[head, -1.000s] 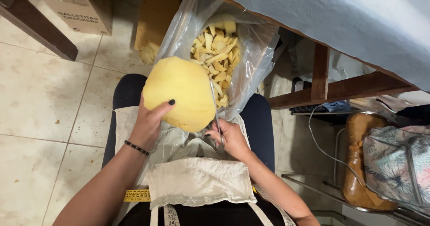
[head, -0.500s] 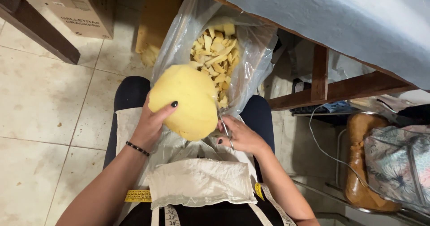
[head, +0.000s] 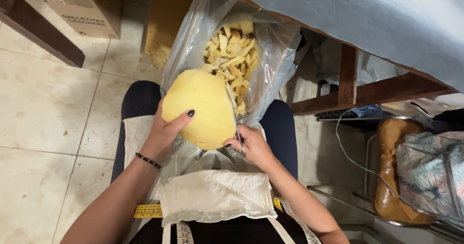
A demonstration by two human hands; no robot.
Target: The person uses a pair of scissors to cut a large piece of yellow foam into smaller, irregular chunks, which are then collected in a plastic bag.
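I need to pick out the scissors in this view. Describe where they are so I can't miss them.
Start at the big round yellow foam piece over the person's lap, steadied by the left hand. Along its right edge runs a thin metal blade: the scissors, gripped by the right hand. They are the only slim, shiny thing against the foam scraps in the clear plastic bag behind.

foam piece between hands above lap, scrap bag behind it, cardboard box far left
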